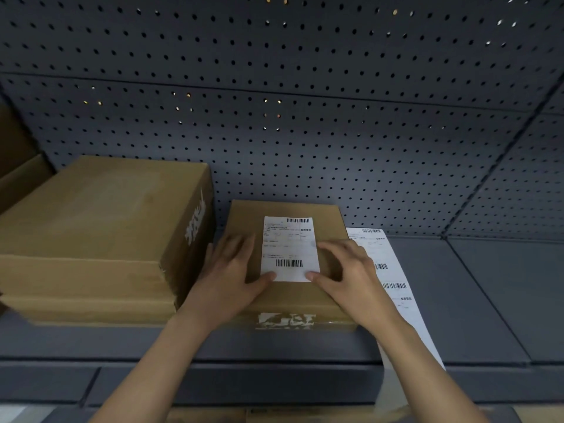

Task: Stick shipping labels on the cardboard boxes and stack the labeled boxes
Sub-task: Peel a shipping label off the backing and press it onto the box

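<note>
A small cardboard box [283, 297] lies flat on the grey shelf [457, 300], with a white shipping label [290, 248] on its top face. My left hand [232, 270] rests flat on the box to the left of the label, and its thumb touches the label's lower left corner. On the right, my right hand [345, 270] lies with its thumb on the lower right corner and its fingers along the label's right edge. To the left stands a stack of two bigger cardboard boxes [97, 227].
A strip of more shipping labels [393, 288] lies on the shelf right of the small box and hangs over the front edge. A dark pegboard wall [290, 102] closes the back. Further cardboard shows at the far left and below the shelf.
</note>
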{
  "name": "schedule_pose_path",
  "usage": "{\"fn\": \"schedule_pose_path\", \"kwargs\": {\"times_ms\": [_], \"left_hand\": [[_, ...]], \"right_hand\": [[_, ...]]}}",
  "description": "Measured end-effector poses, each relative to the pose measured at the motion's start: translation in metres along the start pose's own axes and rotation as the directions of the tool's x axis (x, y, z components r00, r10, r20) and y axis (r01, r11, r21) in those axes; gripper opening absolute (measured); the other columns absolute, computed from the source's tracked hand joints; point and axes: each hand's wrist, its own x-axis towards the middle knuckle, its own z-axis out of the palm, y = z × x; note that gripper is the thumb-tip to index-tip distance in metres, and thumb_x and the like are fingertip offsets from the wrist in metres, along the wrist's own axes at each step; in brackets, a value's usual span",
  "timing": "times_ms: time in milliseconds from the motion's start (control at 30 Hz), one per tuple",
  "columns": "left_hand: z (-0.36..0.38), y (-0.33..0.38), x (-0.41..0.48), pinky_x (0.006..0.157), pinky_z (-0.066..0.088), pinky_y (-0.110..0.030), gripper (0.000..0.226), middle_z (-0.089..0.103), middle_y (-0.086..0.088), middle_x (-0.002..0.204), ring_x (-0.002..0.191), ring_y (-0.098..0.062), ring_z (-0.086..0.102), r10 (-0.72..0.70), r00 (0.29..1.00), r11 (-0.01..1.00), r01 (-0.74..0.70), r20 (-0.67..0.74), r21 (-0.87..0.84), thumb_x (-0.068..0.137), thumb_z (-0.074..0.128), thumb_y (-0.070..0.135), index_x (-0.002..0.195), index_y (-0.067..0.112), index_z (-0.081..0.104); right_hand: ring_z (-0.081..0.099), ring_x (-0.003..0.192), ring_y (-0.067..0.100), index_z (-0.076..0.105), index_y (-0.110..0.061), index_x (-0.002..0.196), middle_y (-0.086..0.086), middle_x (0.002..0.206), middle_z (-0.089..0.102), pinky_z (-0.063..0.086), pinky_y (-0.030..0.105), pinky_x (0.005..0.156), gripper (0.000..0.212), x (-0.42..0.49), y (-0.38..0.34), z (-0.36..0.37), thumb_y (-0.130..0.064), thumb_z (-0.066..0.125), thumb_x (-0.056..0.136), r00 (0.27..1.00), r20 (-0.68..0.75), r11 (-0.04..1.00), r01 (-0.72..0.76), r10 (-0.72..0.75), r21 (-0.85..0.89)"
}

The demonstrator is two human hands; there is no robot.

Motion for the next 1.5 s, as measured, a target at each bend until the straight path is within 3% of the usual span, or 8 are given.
{"fn": "schedule_pose_path", "kwargs": {"times_ms": [200,567,733,1000,1100,1200,1333,1500], "left_hand": [[-0.004,0.003,0.017,0.121,0.003,-0.043,0.085,0.000,0.005,0.165,0.151,-0.021,-0.011,-0.096,0.990,0.995,0.096,0.103,0.003,0.093,0.043,0.064,0.157,0.023,0.004],[0.000,0.006,0.084,0.095,0.045,-0.050,0.062,0.034,-0.013,0.138,0.126,-0.039,0.033,-0.289,0.953,0.957,0.286,-0.088,-0.045,0.088,0.059,0.057,0.133,0.017,0.046],[0.001,0.006,0.100,0.088,0.048,-0.050,0.052,0.041,-0.016,0.130,0.121,-0.040,0.037,-0.338,0.936,0.941,0.337,-0.103,-0.024,0.088,0.059,0.057,0.121,0.019,0.048],[-0.003,0.009,0.096,0.089,0.047,-0.052,0.037,0.041,-0.015,0.129,0.118,-0.039,0.040,-0.321,0.944,0.947,0.318,-0.078,-0.042,0.093,0.054,0.050,0.117,0.022,0.049],[-0.010,0.011,0.078,0.095,0.046,-0.049,0.038,0.040,-0.017,0.137,0.122,-0.038,0.042,-0.266,0.958,0.963,0.260,-0.104,-0.069,0.099,0.049,0.038,0.131,0.019,0.046],[-0.012,0.010,0.046,0.099,0.044,-0.042,0.045,0.037,-0.013,0.144,0.128,-0.032,0.041,-0.256,0.959,0.965,0.246,-0.123,-0.089,0.101,0.045,0.033,0.143,0.017,0.039],[-0.008,0.007,0.012,0.112,0.033,-0.042,0.060,0.021,-0.006,0.158,0.143,-0.028,0.028,-0.338,0.941,0.933,0.334,-0.008,-0.133,0.101,0.042,0.037,0.154,0.023,0.019],[0.000,0.005,0.000,0.115,0.026,-0.034,0.076,0.024,-0.001,0.161,0.146,-0.022,0.027,-0.340,0.940,0.901,0.323,-0.008,-0.288,0.098,0.049,0.044,0.158,0.022,0.009]], "right_hand": [[0.040,0.127,0.019,0.051,-0.030,0.138,-0.004,0.133,0.050,0.033,0.037,0.109,0.060,0.022,0.005,0.001,-0.052,0.068,0.085,0.999,0.003,0.997,-0.051,0.051,-0.055],[0.049,0.107,0.027,0.060,-0.025,0.093,0.002,0.103,0.060,0.039,0.040,0.096,0.026,0.098,0.020,0.018,-0.050,0.065,0.088,0.987,-0.067,0.983,-0.154,0.148,-0.096],[0.055,0.103,0.030,0.055,-0.026,0.079,0.005,0.101,0.064,0.043,0.038,0.090,0.025,0.117,0.023,0.025,-0.048,0.065,0.088,0.973,-0.124,0.972,-0.207,0.193,-0.107],[0.055,0.103,0.029,0.063,-0.024,0.092,0.004,0.101,0.061,0.043,0.039,0.092,0.024,0.115,0.026,0.024,-0.048,0.062,0.090,0.979,-0.114,0.976,-0.180,0.166,-0.120],[0.054,0.110,0.024,0.063,-0.022,0.111,-0.001,0.109,0.056,0.038,0.043,0.101,0.028,0.097,0.020,0.013,-0.044,0.059,0.094,0.994,-0.086,0.994,-0.070,0.063,-0.086],[0.050,0.121,0.017,0.060,-0.022,0.126,-0.006,0.125,0.055,0.036,0.043,0.108,0.036,0.060,0.010,0.001,-0.044,0.051,0.098,0.982,0.003,0.980,0.187,-0.187,-0.062],[0.028,0.143,0.006,0.047,-0.023,0.145,-0.009,0.152,0.042,0.020,0.037,0.119,0.058,0.015,-0.002,-0.005,-0.058,0.030,0.101,0.830,0.284,0.839,0.529,-0.479,-0.131],[-0.010,0.150,0.002,0.014,-0.021,0.157,-0.007,0.164,0.005,-0.002,0.031,0.122,0.081,-0.001,-0.003,-0.006,-0.073,0.017,0.095,0.681,0.574,0.732,0.653,-0.455,-0.194]]}}
